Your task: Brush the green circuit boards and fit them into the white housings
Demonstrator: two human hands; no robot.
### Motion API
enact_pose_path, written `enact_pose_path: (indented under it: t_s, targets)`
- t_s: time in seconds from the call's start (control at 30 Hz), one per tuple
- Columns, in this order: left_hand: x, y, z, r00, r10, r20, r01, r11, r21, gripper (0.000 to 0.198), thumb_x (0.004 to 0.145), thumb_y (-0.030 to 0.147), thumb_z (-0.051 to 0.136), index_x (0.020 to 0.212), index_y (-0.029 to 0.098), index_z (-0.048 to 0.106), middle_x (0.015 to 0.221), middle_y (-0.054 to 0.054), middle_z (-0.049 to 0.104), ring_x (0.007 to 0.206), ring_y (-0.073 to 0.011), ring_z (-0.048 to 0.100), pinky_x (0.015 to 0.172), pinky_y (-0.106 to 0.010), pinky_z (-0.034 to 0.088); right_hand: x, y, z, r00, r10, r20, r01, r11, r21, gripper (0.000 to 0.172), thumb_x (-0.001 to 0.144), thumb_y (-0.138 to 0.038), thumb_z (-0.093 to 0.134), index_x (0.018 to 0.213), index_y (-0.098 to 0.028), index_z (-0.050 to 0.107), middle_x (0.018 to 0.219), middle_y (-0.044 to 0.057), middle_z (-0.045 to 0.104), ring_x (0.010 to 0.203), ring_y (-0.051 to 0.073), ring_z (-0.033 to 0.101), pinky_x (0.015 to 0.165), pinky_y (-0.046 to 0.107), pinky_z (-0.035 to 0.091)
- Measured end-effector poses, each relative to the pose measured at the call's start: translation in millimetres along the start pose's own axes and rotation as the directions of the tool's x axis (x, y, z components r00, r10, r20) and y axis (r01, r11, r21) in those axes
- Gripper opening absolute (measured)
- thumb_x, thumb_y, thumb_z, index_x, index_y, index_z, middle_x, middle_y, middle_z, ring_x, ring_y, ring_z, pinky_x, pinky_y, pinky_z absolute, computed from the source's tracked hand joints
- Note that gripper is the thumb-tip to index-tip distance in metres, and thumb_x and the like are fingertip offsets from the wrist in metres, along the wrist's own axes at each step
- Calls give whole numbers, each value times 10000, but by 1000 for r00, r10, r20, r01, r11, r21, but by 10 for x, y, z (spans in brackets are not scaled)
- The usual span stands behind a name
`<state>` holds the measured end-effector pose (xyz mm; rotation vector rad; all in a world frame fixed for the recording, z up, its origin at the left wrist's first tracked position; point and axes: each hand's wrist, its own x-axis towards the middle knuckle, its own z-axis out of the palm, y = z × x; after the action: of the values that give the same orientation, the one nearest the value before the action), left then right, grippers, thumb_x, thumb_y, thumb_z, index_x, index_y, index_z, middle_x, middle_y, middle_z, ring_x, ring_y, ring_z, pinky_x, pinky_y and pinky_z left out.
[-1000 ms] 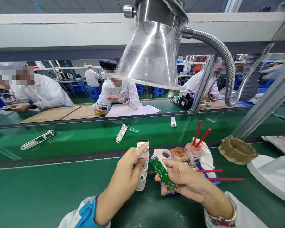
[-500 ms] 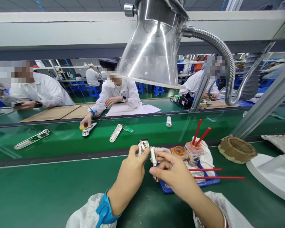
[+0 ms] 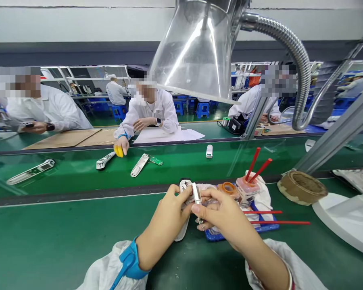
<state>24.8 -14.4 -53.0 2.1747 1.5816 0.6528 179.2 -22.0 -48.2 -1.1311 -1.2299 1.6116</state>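
My left hand (image 3: 166,221) is closed around a long white plastic housing (image 3: 181,231), thumb near its upper end. My right hand (image 3: 222,215) pinches a narrow circuit board (image 3: 196,196), seen edge-on, and holds it against the housing's top. Both hands meet low in the middle, over the green bench mat (image 3: 48,241). A blue wrist strap (image 3: 127,262) sits on my left wrist. Thin wires between board and housing are mostly hidden by my fingers.
Behind my hands lie a blue tray (image 3: 260,229), small pots (image 3: 246,189) with red sticks (image 3: 255,165), and a white cloth. A tape roll (image 3: 302,187) and a white base (image 3: 347,221) stand right. White housings (image 3: 139,165) ride the conveyor. A clear fume hood (image 3: 196,52) hangs overhead; co-workers sit opposite.
The green board in my right hand turned from flat to edge-on and moved up against the housing. A co-worker's hand set another housing on the belt; belt parts drifted left.
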Motion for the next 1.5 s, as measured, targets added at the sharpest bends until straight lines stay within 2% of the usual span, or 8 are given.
enact_pose_path:
  t_s: [0.3,0.43,0.73,0.93,1.2,1.3,1.4,1.5]
  targets:
    - [59,-85,-19,994,80,-79,-83,996,-43,309,853,191,409,924,240,705,732,-22,508,694,-159,518,623,-265,388,-31,102,148,983,-135,-128,81,930,-359,413,700,-362,696,1035,-173,544,802,14,587,589,134,583,600,289,502]
    - [67,-89,-25,995,74,-65,-86,975,-205,317,811,135,409,839,216,714,779,-38,582,728,-165,539,660,-272,409,-38,157,207,962,-214,-171,130,905,-405,735,668,-348,718,1303,-224,369,1041,48,545,581,108,576,581,267,488]
    - [42,10,-166,977,162,138,-16,702,-712,263,838,208,474,926,215,721,1093,-19,648,989,-212,563,875,-311,422,-75,70,99,961,-267,-78,203,865,-458,534,742,-258,627,1262,-270,505,928,15,567,572,102,571,635,271,510]
    - [18,7,-206,981,129,146,-6,769,-639,250,839,261,498,897,275,740,1162,-5,644,1305,-259,347,1028,-391,321,-76,49,81,951,-293,-94,209,839,-503,502,711,-262,672,1201,-278,565,734,-23,585,533,118,560,585,262,476]
    - [-12,4,-115,997,57,52,-14,794,-607,295,826,174,467,822,275,744,1070,-11,690,1318,-233,336,1026,-396,341,-83,70,79,969,-222,-104,140,850,-508,552,719,-295,656,1254,-257,527,800,15,601,538,144,573,569,296,490]
    - [-38,21,-108,995,1,97,75,631,-772,257,806,210,548,1004,261,704,1295,-31,556,1344,-259,276,1022,-395,347,-86,59,62,966,-230,-118,131,831,-540,542,723,-309,656,1249,-261,534,812,24,595,562,157,579,600,321,500]
    - [-66,48,-109,975,-152,161,199,290,-936,441,764,240,639,1200,278,578,1445,-43,372,1280,-284,385,928,-366,438,-88,35,43,965,-232,-119,140,845,-515,539,729,-330,661,1248,-258,536,813,25,592,548,151,575,597,323,509]
    - [-62,56,-96,956,-179,234,247,56,-967,464,767,213,650,1220,228,556,1391,-92,440,1186,-253,487,904,-328,445,-91,25,28,959,-260,-109,166,835,-525,525,737,-325,664,1244,-278,537,796,13,584,545,143,569,595,315,514]
